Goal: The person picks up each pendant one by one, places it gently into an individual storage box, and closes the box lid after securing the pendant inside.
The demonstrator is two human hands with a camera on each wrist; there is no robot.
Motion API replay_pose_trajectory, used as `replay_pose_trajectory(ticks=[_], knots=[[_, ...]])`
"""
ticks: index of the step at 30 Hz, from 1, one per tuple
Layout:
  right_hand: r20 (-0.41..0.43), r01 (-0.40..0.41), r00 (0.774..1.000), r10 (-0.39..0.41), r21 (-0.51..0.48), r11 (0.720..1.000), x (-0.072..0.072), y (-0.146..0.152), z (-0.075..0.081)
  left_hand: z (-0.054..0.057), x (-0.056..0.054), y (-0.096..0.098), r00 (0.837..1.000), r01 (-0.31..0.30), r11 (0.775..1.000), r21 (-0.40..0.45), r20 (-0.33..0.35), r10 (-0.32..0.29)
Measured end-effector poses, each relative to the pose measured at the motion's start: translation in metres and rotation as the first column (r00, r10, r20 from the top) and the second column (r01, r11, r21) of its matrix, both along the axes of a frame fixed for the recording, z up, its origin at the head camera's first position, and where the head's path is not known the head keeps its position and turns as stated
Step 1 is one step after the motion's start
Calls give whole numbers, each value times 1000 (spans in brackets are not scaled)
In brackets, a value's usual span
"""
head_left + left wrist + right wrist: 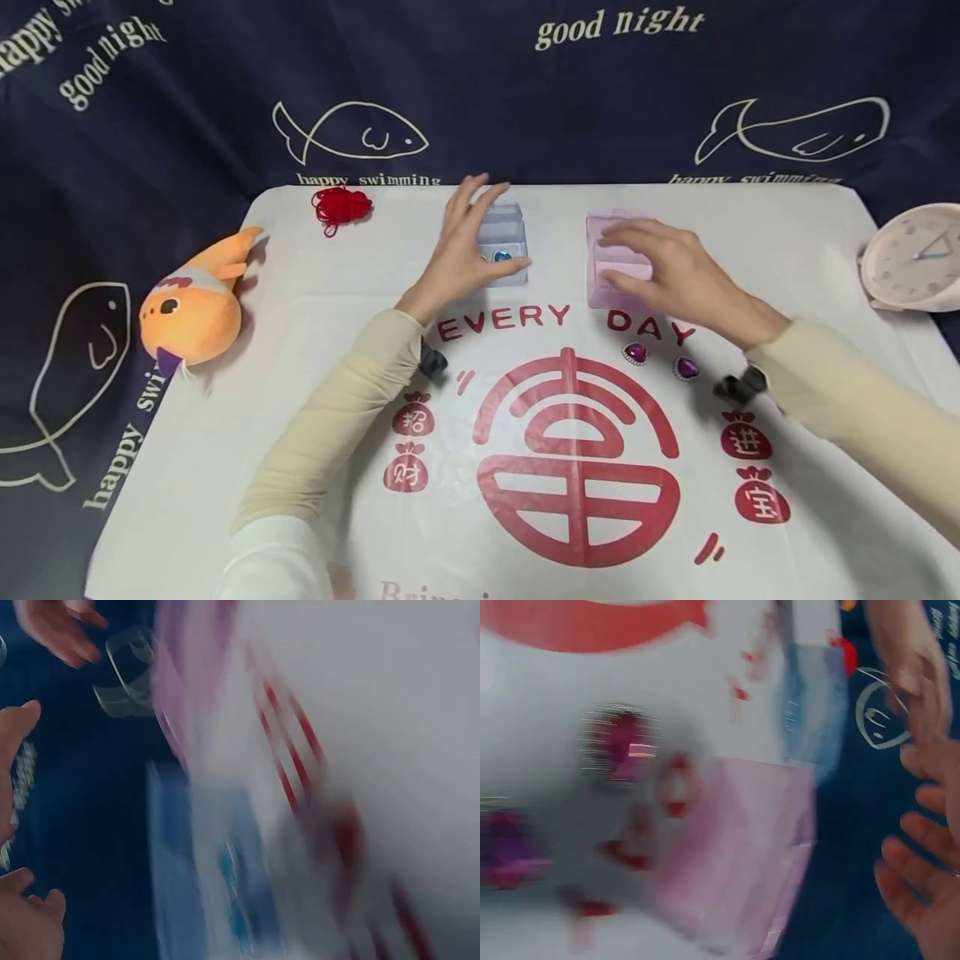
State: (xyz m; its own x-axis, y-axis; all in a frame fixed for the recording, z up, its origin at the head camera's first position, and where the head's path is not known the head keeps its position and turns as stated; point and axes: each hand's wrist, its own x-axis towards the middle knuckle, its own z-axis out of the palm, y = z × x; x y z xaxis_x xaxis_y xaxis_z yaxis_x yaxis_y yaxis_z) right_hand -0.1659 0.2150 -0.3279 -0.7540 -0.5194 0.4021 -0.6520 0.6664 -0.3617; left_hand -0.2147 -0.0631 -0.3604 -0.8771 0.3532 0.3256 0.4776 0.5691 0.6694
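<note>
My left hand (461, 254) hovers at the left side of an open clear-blue plastic box (512, 273), thumb and fingers spread apart with nothing between them. Blue heart-shaped gems (502, 257) lie inside that box, partly hidden by the hand. Over an open clear-pink plastic box (598, 293) is my right hand (682, 265), its fingers loosely bent and holding nothing. The pink box shows no gems in its visible part. Two purple heart-shaped gems (635, 354) with sparkling rims lie on the table in front of it. Both wrist views are blurred.
A bundle of red cord (342, 206) lies at the back left of the white table cover (315, 317). An orange plush toy (197, 312) rests on the left edge, and a pink round clock (917, 257) stands at the right. A dark blue curtain (495, 83) hangs behind.
</note>
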Motion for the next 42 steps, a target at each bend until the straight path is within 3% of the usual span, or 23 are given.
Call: replay_pose_trajectory(ticks=[2, 4, 9, 14, 19, 25, 28, 35, 42], knots=[[-38, 10, 999, -10, -9, 1000, 15, 9, -8, 6, 7, 18, 999, 46, 998, 41, -7, -46], [-61, 26, 998, -27, -6, 1000, 30, 16, -19, 11, 12, 37, 995, 98, 992, 83, 27, -100], [-23, 62, 998, -61, 35, 997, 61, 25, -45, 11, 18, 76, 960, 196, 977, 88, 187, -210], [76, 112, 990, -121, 115, 987, 76, 30, -65, -11, 12, 103, 922, 216, 976, 17, 325, -209], [89, 115, 988, -129, 151, 982, 78, 32, -75, -33, 5, 117, 898, 198, 978, 60, 388, -205], [29, 81, 996, -87, 168, 982, 75, 33, -75, -48, -1, 122, 905, 124, 984, 126, 393, -165], [7, 71, 997, -73, 165, 984, 75, 34, -75, -53, -3, 122, 912, 120, 981, 153, 374, -170], [-37, 67, 997, -61, 175, 982, 74, 34, -76, -56, -4, 121, 914, 121, 971, 206, 359, -190], [-5, 64, 998, -64, 139, 988, 75, 35, -65, -56, -3, 121, 912, 128, 967, 219, 357, -202]])
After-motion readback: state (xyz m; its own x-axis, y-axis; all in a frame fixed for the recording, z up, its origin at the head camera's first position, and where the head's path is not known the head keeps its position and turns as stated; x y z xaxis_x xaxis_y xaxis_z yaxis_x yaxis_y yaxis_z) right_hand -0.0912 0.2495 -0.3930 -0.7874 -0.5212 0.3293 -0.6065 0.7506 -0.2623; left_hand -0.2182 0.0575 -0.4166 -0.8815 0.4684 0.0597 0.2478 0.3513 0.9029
